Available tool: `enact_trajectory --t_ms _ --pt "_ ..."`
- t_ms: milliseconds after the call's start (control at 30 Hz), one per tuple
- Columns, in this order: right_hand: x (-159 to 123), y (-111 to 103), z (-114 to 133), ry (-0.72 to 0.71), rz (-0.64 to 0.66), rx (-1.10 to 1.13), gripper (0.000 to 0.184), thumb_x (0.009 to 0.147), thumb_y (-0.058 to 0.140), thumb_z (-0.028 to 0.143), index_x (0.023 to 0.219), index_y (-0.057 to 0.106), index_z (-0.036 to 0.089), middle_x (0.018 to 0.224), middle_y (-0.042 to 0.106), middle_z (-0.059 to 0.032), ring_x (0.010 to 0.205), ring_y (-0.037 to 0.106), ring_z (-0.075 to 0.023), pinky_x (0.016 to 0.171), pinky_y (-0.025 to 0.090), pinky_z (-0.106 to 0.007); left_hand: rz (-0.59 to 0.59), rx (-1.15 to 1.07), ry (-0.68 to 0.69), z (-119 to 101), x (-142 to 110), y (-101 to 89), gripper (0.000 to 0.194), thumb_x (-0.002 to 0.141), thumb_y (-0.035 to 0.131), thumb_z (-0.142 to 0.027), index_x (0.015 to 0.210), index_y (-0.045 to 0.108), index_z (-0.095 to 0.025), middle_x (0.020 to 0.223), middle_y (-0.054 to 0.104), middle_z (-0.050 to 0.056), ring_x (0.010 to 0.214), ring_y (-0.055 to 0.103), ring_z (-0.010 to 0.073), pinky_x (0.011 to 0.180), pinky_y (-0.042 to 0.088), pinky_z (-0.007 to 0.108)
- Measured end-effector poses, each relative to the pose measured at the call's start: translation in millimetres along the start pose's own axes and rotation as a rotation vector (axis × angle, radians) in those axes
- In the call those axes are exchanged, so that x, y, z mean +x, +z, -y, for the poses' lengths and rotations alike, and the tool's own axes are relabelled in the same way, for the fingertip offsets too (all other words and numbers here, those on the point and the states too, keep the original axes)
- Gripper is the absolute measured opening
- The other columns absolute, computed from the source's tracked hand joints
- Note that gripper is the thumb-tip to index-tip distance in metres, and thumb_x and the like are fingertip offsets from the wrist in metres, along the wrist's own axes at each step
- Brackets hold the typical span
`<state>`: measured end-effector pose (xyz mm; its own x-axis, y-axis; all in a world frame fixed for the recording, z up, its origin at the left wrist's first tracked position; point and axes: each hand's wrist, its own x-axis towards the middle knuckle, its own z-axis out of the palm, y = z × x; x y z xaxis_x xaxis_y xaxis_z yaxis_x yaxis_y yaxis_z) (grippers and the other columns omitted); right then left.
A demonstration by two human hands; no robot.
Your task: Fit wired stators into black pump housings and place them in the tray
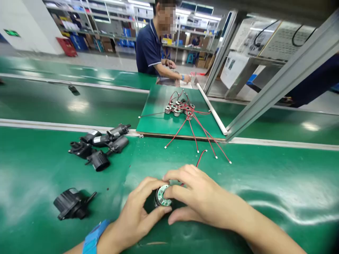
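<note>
- Centrally, in the near foreground: one small round component with a green circuit-board face and dark body [164, 200], located just above the green worktop [31, 173]; lower part largely covered by fingers.
- Left hand [139, 208]: fingers and thumb grasping the component from its left side and edges; blue wristband [96, 235] on the wrist.
- Right hand [202, 197]: fingers parted, thumb held apart, one fingertip on the circuit-board face; whether it bears any of the weight, cannot be told.
- Red lead with white end connector [201, 158]: lying on the worktop beyond the right hand, its near end hidden.
- Black ribbed plastic housings [100, 161], one cluster: on the worktop, to the left and beyond the left hand, some touching.
- Single black ribbed housing with side spout [71, 204]: apart from the cluster, nearer the person, left of the left hand.
- Flat green panel [153, 124]: beyond the hands, carrying a group of round metal parts with circuit-board faces [177, 112]; thin red wires [178, 131] trail from them, several over the near edge.
- White tube [212, 108]: lengthwise along the panel's right edge, near a slanted metal post [280, 74].
- Person in a dark blue collared shirt [146, 49]: at the far side, one hand low near the panel's far end.
</note>
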<state>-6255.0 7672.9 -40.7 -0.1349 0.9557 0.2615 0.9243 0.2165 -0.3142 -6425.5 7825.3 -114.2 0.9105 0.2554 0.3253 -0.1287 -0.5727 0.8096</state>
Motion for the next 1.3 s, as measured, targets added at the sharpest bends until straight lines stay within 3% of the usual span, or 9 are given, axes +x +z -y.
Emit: enact_trajectory --t_ms 100,267,467,667,733,800,933,1167,1300 --pt "-2.6 -12.8 -2.6 0.025 0.104 0.139 0.032 0.094 0.066 0.046 0.117 0.064 0.023 0.132 0.057 -0.0039 0.103 0.054 -0.0158 0.094 0.042 -0.029 0.076 -0.047 0.01 0.3 0.3 -2.9 0.048 0.088 0.074 -0.026 0.131 0.054 -0.031 0.111 0.066 0.002 0.098 0.064 0.0172 0.085 0.053 0.027" --pt "-3.3 -11.5 -6.4 -0.005 0.113 0.245 0.034 0.092 0.066 0.049 0.111 0.067 0.021 0.127 0.059 -0.0032 0.1 0.055 -0.0139 0.092 0.043 -0.026 0.156 -0.144 0.057 4.1 0.7 -2.1 0.054 0.088 0.075 -0.029 0.137 0.052 -0.032 0.113 0.066 0.004 0.1 0.065 0.0188 0.085 0.054 0.029" --pt "0.6 -2.2 -4.3 -0.059 0.022 0.108 0.034 0.095 0.059 0.052 0.096 0.07 0.019 0.116 0.066 -0.0028 0.082 0.051 -0.0142 0.074 0.042 -0.029 0.131 -0.17 0.092 1.0 2.5 -1.8 0.051 0.091 0.07 -0.033 0.139 0.053 -0.031 0.107 0.069 0.005 0.092 0.065 0.0196 0.077 0.055 0.029" --pt "4.5 5.8 1.1 -0.149 -0.034 -0.077 0.026 0.104 0.052 0.031 0.091 0.069 0.016 0.11 0.07 -0.001 0.073 0.043 -0.0141 0.063 0.038 -0.032 0.18 -0.153 -0.02 3.4 1.7 -5.1 0.042 0.087 0.071 -0.021 0.128 0.06 -0.025 0.106 0.067 0.004 0.093 0.062 0.0193 0.081 0.052 0.031" --pt "4.6 6.1 -0.4 -0.122 -0.039 -0.046 0.026 0.103 0.053 0.036 0.092 0.068 0.017 0.107 0.069 -0.0014 0.075 0.046 -0.0138 0.066 0.039 -0.031 0.173 -0.143 -0.005 4.7 1.2 -6.2 0.045 0.089 0.068 -0.021 0.132 0.056 -0.025 0.109 0.066 0.005 0.095 0.062 0.0194 0.083 0.052 0.031" --pt "4.3 5.0 -3.0 -0.071 -0.043 0.046 0.031 0.098 0.059 0.047 0.108 0.066 0.018 0.11 0.067 -0.0031 0.083 0.052 -0.0139 0.074 0.043 -0.03 0.166 -0.119 0.008 4.7 1.0 -7.0 0.045 0.089 0.068 -0.021 0.132 0.055 -0.027 0.111 0.065 0.004 0.098 0.062 0.0194 0.085 0.052 0.031" --pt "2.4 2.8 -6.3 0.022 0.008 0.225 0.064 0.088 0.068 0.056 0.139 0.05 0.021 0.117 0.062 -0.005 0.1 0.059 -0.015 0.088 0.048 -0.027 0.178 -0.063 0.022 3.0 0.3 -5.7 0.038 0.089 0.07 -0.023 0.125 0.056 -0.027 0.109 0.065 0.003 0.097 0.062 0.0182 0.083 0.052 0.029" --pt "2.0 3.6 -5.5 0.14 0.1 0.297 0.052 0.087 0.072 0.05 0.129 0.059 0.023 0.11 0.061 -0.0041 0.097 0.06 -0.016 0.084 0.051 -0.028 0.056 -0.09 -0.029 11.6 -9.3 4.9 0.059 0.087 0.073 -0.034 0.133 0.037 -0.028 0.112 0.065 0.003 0.1 0.068 0.0202 0.081 0.057 0.029" --pt "2.8 4.3 -6.2 0.139 0.099 0.278 0.043 0.087 0.072 0.051 0.116 0.065 0.019 0.107 0.06 -0.0047 0.092 0.06 -0.0151 0.082 0.051 -0.027 0.016 -0.058 0.085 15.1 -8.5 5.9 0.052 0.088 0.072 -0.026 0.127 0.039 -0.029 0.112 0.065 0.004 0.098 0.068 0.0188 0.082 0.057 0.029"
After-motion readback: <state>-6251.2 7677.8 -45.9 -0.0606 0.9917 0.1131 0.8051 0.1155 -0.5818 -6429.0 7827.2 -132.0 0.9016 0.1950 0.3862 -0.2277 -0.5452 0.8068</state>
